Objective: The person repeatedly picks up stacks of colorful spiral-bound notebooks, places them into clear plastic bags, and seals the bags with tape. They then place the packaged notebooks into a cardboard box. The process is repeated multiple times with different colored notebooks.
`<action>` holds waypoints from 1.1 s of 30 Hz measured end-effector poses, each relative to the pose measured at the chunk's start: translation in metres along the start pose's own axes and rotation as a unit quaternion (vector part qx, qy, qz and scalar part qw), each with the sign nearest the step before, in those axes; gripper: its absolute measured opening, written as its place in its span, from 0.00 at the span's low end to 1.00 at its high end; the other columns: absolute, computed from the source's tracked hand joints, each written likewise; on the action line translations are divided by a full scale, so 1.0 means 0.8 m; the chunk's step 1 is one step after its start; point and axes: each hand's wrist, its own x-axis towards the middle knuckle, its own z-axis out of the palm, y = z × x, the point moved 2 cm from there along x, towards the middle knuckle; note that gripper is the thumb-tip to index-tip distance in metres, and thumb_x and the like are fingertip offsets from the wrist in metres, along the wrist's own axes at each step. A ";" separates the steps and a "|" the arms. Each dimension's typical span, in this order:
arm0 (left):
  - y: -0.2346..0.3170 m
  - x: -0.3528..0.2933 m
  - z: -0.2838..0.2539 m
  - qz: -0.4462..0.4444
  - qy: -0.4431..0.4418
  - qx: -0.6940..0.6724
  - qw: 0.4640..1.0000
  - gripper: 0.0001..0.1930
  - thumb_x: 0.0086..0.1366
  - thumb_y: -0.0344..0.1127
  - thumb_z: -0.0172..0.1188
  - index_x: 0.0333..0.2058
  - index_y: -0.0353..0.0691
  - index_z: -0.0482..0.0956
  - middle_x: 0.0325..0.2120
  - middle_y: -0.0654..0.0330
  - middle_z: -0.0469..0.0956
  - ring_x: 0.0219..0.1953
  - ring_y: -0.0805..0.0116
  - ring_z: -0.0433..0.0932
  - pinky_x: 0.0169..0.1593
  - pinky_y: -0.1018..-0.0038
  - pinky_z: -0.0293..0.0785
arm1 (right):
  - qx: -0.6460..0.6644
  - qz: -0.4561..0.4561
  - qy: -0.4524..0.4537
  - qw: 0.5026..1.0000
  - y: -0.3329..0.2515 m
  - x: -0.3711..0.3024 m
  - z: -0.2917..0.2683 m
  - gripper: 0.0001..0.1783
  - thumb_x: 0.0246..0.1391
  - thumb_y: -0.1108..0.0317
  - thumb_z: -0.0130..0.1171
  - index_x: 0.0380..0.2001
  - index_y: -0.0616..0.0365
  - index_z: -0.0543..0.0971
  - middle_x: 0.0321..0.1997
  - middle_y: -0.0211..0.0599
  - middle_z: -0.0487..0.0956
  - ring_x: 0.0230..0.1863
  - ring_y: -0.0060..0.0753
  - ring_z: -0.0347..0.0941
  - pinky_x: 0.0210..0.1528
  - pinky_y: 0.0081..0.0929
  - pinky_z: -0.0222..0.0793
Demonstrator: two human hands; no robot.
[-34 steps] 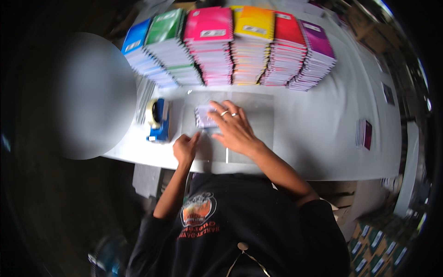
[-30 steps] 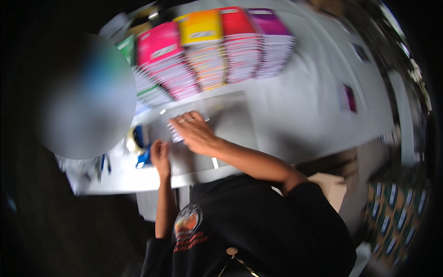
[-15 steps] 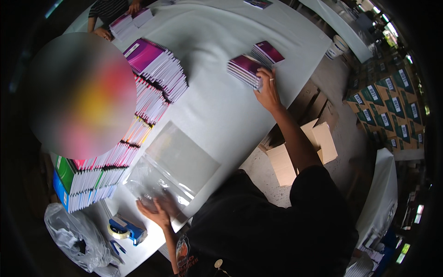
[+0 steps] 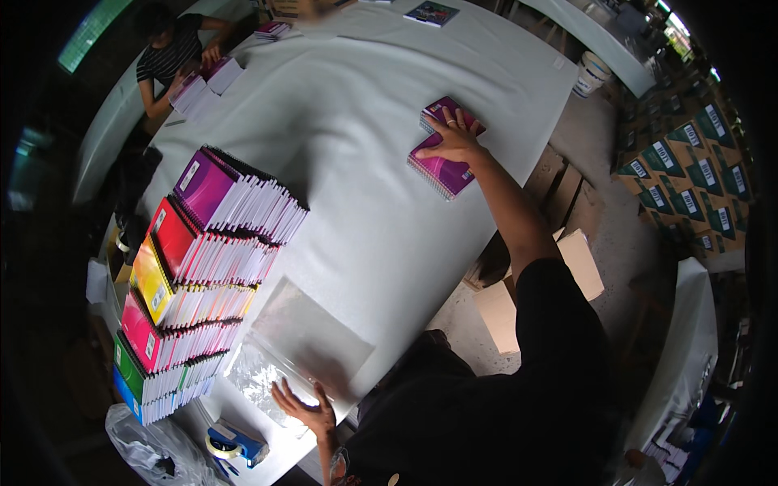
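My right hand (image 4: pixel 460 146) lies with spread fingers over two small groups of purple spiral notebooks. Its thumb rests on the nearer notebooks (image 4: pixel 442 172), and the other fingers reach across the farther notebooks (image 4: pixel 438 107). Near the table's front edge, my left hand (image 4: pixel 308 411) is open, fingers apart, at the edge of some clear plastic bags (image 4: pixel 312 324) lying flat. Whether its fingertips touch the plastic, I cannot tell. To the left stands a long row of spiral notebooks (image 4: pixel 198 194) in purple, red, yellow, pink, green and blue groups.
A blue tape dispenser (image 4: pixel 235 444) and a crumpled plastic bag (image 4: pixel 150 441) sit at the lower left. Across the white table (image 4: pixel 356 162), another person (image 4: pixel 170 61) handles notebooks. An open carton (image 4: pixel 496 312) stands below the right edge; stacked boxes (image 4: pixel 689 174) rise beyond.
My right hand has shifted from gripping the notebooks' side to lying spread on top, and the two groups now sit closer together. My left hand stays by the plastic. The view has shifted.
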 end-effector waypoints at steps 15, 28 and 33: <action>0.132 0.038 0.067 0.083 -0.083 -0.176 0.977 0.30 0.55 0.39 0.59 0.55 0.35 0.62 0.57 0.43 0.57 0.58 0.43 0.55 0.59 0.52 0.52 | 0.022 -0.008 0.247 0.969 0.039 -0.083 -0.005 0.39 0.31 0.33 0.64 0.37 0.56 0.76 0.42 0.40 0.72 0.48 0.42 0.63 0.56 0.42 0.49; 0.211 0.219 -0.024 0.283 0.098 -0.081 0.951 0.34 0.48 0.32 0.66 0.55 0.36 0.64 0.52 0.48 0.66 0.54 0.50 0.65 0.55 0.61 0.61 | -0.019 0.058 0.007 0.998 0.035 -0.077 -0.003 0.52 0.36 0.23 0.48 0.64 0.35 0.55 0.70 0.42 0.46 0.70 0.53 0.35 0.65 0.61 0.21; 0.206 0.366 -0.030 0.293 0.133 0.136 0.937 0.29 0.57 0.40 0.58 0.55 0.36 0.64 0.55 0.50 0.66 0.57 0.53 0.64 0.60 0.61 0.58 | 0.043 -0.122 0.198 0.972 -0.067 -0.068 -0.031 0.38 0.45 0.47 0.61 0.59 0.47 0.64 0.64 0.45 0.60 0.68 0.54 0.45 0.65 0.59 0.29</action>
